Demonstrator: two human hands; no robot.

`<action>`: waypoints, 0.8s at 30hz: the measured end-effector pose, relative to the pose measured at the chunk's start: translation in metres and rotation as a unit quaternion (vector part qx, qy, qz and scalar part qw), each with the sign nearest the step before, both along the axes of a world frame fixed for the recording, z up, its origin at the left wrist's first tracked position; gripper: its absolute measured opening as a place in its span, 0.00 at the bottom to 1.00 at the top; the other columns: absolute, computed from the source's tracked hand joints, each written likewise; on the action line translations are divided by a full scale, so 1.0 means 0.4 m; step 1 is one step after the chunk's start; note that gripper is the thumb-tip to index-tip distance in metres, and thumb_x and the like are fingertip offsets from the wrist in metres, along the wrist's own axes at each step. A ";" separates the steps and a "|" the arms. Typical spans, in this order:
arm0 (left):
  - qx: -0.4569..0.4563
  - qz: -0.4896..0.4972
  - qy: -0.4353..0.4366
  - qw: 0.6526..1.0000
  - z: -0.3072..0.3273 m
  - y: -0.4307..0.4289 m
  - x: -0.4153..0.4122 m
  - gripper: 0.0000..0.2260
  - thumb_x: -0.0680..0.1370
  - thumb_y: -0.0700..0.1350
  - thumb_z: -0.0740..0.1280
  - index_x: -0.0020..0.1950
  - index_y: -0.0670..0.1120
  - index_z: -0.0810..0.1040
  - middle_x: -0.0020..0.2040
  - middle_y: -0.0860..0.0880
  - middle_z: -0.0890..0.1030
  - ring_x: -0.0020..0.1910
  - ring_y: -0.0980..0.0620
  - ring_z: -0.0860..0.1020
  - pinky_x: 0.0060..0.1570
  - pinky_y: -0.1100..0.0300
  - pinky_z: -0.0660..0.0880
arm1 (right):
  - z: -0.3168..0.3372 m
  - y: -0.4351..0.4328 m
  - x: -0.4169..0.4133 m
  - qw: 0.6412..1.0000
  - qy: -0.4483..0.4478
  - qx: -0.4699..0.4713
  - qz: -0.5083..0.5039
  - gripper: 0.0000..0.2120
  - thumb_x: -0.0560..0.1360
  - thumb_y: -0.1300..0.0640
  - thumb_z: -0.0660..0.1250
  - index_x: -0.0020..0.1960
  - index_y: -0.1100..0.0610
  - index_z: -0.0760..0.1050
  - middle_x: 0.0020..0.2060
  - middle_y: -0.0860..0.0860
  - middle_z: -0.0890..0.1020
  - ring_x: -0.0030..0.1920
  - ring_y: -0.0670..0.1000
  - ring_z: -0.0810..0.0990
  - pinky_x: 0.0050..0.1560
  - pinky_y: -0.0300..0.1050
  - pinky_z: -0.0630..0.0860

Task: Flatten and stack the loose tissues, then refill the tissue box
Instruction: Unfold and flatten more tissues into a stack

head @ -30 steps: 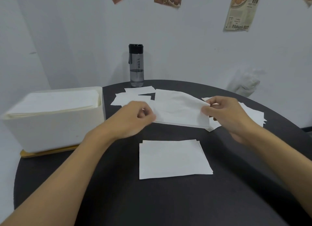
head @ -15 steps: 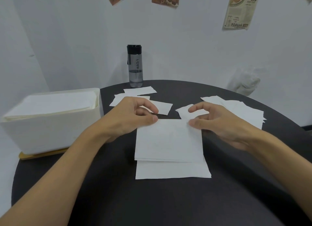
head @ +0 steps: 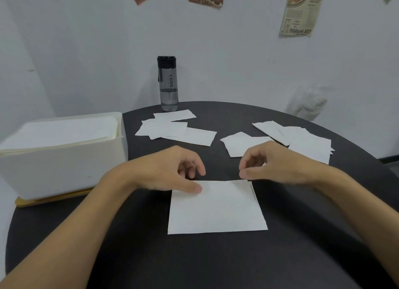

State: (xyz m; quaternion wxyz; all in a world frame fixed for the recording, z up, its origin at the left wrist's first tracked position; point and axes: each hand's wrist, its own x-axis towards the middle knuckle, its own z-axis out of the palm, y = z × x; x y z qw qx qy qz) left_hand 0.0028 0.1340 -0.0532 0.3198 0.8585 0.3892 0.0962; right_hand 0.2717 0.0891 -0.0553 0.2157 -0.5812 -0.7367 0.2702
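Observation:
A neat stack of flat white tissues (head: 217, 208) lies on the black round table (head: 216, 262) in front of me. My left hand (head: 168, 170) rests its thumb on the stack's far left corner, with the other fingers loosely curled above the table. My right hand (head: 272, 165) hovers at the far right corner, its thumb and forefinger close together just above the edge and holding nothing. The white tissue box (head: 62, 159), full of flat tissues, stands at the left. Loose tissues lie behind my hands: a group at the back centre (head: 172, 130), one creased sheet (head: 241, 146), and a pile at the right (head: 302, 141).
A grey water bottle with a black cap (head: 168, 83) stands at the table's far edge by the wall. The box sits on a wooden base (head: 51, 199). A crumpled clear plastic bag (head: 308, 105) lies against the wall at the right.
Both hands brought a tissue from the loose pile toward me and laid it flat on the stack. The fingers have let go at its far corners.

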 end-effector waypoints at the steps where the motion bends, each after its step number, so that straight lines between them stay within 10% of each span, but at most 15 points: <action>1: 0.009 -0.003 0.016 1.000 -0.004 0.000 0.003 0.10 0.73 0.51 0.77 0.52 0.58 0.80 0.48 0.53 0.79 0.41 0.57 0.75 0.47 0.58 0.77 | -0.006 0.011 0.013 0.999 -0.011 0.040 -0.033 0.03 0.73 0.54 0.74 0.41 0.52 0.82 0.39 0.49 0.84 0.38 0.44 0.78 0.46 0.43 0.76; 6: 0.034 -0.020 0.042 0.998 -0.015 0.004 0.010 0.10 0.74 0.52 0.76 0.52 0.61 0.79 0.49 0.55 0.77 0.44 0.57 0.75 0.46 0.64 0.75 | -0.064 0.082 0.123 0.972 -0.081 0.145 -0.167 0.04 0.75 0.56 0.71 0.49 0.51 0.78 0.50 0.46 0.81 0.52 0.48 0.77 0.52 0.41 0.70; 10: 0.046 -0.015 0.026 0.998 -0.029 0.008 0.016 0.10 0.74 0.52 0.75 0.54 0.62 0.79 0.50 0.56 0.77 0.46 0.56 0.75 0.47 0.66 0.75 | -0.089 0.109 0.173 0.974 -0.068 0.125 -0.177 0.13 0.75 0.53 0.73 0.57 0.54 0.80 0.43 0.38 0.75 0.45 0.43 0.72 0.51 0.39 0.65; 24: 0.057 0.000 0.004 0.998 -0.047 0.014 0.023 0.10 0.75 0.52 0.75 0.54 0.62 0.79 0.49 0.58 0.77 0.47 0.59 0.75 0.47 0.65 0.73 | -0.085 0.119 0.155 0.959 -0.154 0.176 -0.160 0.09 0.80 0.55 0.64 0.45 0.54 0.82 0.46 0.49 0.84 0.46 0.51 0.79 0.51 0.51 0.76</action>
